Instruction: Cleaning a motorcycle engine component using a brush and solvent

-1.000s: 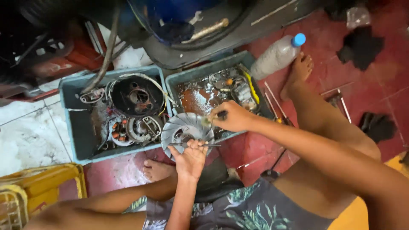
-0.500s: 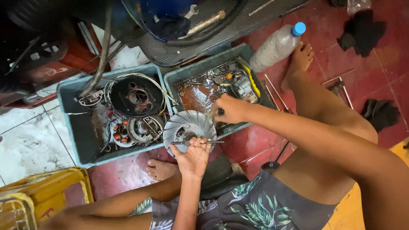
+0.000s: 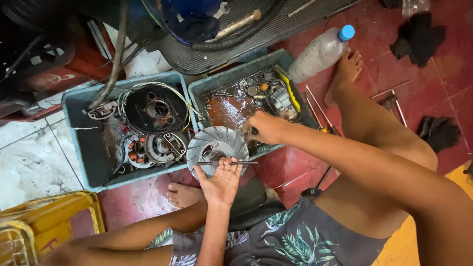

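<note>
Here the left hand (image 3: pixel 221 183) lies open, palm up, fingertips under the near rim of one round, pale metal fan wheel (image 3: pixel 217 148) with curved ribbed blades. One thin dark rod (image 3: pixel 227 163) lies across the fingertips at the wheel's hub. The right hand (image 3: pixel 266 128), just right of the wheel, is closed in a loose fist; a dark tip shows at its knuckles, but what it grips cannot be told.

The wheel sits across the near edges of two grey-blue plastic trays. The left tray (image 3: pixel 81 148), left of the wheel, holds one black round flywheel (image 3: pixel 156 109), one copper-wound coil plate (image 3: pixel 155 149) and loose wires. The right tray (image 3: pixel 231 81), behind the wheel, holds rusty brown liquid and small greasy metal parts. One cloudy plastic bottle (image 3: pixel 320 53) with a blue cap lies further right of the wheel, beside a bare foot (image 3: pixel 347 69). Two black rags (image 3: pixel 418 37) lie on the red tiled floor far right. One yellow crate (image 3: pixel 44 226) stands at the lower left of the wheel.
</note>
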